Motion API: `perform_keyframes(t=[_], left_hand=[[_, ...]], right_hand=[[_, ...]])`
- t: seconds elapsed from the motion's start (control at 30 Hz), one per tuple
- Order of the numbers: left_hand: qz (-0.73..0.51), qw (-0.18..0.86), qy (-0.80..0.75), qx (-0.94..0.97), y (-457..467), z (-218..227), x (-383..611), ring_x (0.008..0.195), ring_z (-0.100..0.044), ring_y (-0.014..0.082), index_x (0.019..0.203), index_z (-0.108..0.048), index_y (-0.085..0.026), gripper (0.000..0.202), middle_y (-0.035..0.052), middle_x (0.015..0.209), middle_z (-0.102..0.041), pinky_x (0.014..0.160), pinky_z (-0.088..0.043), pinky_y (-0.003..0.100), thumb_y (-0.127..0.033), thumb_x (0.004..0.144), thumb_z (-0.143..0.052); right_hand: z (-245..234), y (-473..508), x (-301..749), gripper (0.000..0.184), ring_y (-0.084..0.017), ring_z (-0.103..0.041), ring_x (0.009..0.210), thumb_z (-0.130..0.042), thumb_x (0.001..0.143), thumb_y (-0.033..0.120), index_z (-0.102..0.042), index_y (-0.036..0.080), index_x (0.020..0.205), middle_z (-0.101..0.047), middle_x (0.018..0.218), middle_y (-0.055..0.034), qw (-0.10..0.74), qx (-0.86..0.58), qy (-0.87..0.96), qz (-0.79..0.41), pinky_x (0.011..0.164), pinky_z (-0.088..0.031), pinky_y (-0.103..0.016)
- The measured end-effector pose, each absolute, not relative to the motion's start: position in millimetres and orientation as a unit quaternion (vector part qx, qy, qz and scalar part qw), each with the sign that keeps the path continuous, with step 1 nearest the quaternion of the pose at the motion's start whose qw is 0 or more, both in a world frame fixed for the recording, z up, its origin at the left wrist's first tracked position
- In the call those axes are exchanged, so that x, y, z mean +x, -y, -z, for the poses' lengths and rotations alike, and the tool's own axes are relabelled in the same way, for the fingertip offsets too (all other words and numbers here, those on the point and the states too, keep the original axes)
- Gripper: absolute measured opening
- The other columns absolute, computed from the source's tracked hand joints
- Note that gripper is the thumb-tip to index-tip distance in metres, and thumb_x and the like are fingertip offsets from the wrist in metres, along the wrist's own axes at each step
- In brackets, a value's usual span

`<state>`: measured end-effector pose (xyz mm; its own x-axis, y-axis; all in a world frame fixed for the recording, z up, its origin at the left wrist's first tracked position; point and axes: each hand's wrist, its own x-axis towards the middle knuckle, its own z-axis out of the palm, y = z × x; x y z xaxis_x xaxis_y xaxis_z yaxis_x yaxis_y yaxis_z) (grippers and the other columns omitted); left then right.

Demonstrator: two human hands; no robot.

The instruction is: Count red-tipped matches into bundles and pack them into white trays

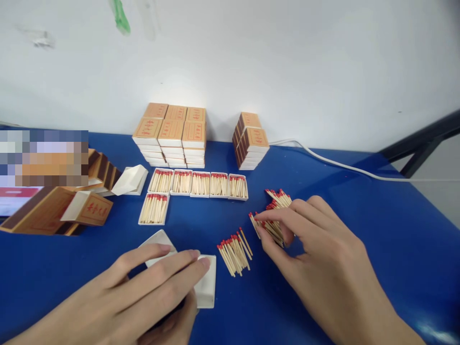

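My left hand [151, 287] lies over white matchbox trays, its fingers stretched out and fairly straight. Its fingertips touch one empty tray [207, 294], and the thumb is at that tray's near left side. Another white tray [158, 238] shows partly beyond the index finger. At the right, my right hand [316, 249] pinches a few red-tipped matches [254, 224] between thumb and index finger. Under and behind that hand lies a loose pile of matches [279, 197], partly hidden. A smaller heap of matches [233, 255] lies between both hands.
Several match-filled trays [191, 183] stand in a row, with one more filled tray [154, 209] in front. Stacked matchboxes [170, 132] and a smaller stack [253, 141] stand near the wall. Matchbox sleeves [39, 211] and white trays [131, 181] lie left. A white cable [345, 168] crosses the blue table.
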<state>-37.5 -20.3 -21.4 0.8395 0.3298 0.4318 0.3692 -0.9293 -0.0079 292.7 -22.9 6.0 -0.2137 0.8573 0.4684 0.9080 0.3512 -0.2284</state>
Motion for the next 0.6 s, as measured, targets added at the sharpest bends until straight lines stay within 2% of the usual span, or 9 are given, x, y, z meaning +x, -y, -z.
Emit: perform_keyframes(t=[0.13,0.23,0.37,0.6], left_hand=[[0.206,0.066,0.183,-0.959,19.2,21.4,-41.1,0.157,-0.069,0.0281,0.138,-0.084,-0.027,0.036,0.0030,0.172,-0.072,0.147,-0.050,0.047,-0.036,0.104,-0.088],[0.228,0.060,0.206,-0.950,28.7,29.9,-34.5,0.157,-0.069,0.0293,0.136,-0.084,-0.029,0.034,0.0014,0.171,-0.072,0.146,-0.052,0.050,-0.032,0.102,-0.089],[0.287,0.037,0.274,-0.917,40.5,38.5,-21.4,0.153,-0.072,0.0281,0.124,-0.084,-0.027,0.024,-0.0004,0.166,-0.075,0.149,-0.048,0.053,-0.022,0.100,-0.088],[0.301,0.024,0.276,-0.913,38.2,36.2,-17.0,0.151,-0.071,0.0229,0.121,-0.084,-0.029,0.026,-0.0029,0.163,-0.077,0.153,-0.039,0.048,-0.018,0.098,-0.090]], right_hand=[[-4.0,23.3,293.2,0.015,-0.025,-0.064,0.094,-0.071,0.112,0.010,-0.081,0.021,0.106,-0.076,0.095,-0.0049,0.257,-0.560,0.786,0.046,0.079,-0.055,-0.038],[-4.6,24.2,294.0,0.017,-0.024,-0.062,0.091,-0.072,0.114,0.013,-0.079,0.021,0.101,-0.075,0.091,-0.0046,0.251,-0.558,0.789,0.059,0.075,-0.053,-0.037],[-5.2,24.4,292.8,0.022,-0.025,-0.062,0.090,-0.071,0.118,0.020,-0.079,0.021,0.098,-0.075,0.089,-0.0051,0.246,-0.561,0.787,0.078,0.077,-0.053,-0.039],[0.1,23.7,289.2,0.011,-0.028,-0.067,0.096,-0.074,0.116,0.019,-0.084,0.019,0.113,-0.078,0.094,-0.0070,0.251,-0.552,0.792,0.074,0.075,-0.056,-0.040]])
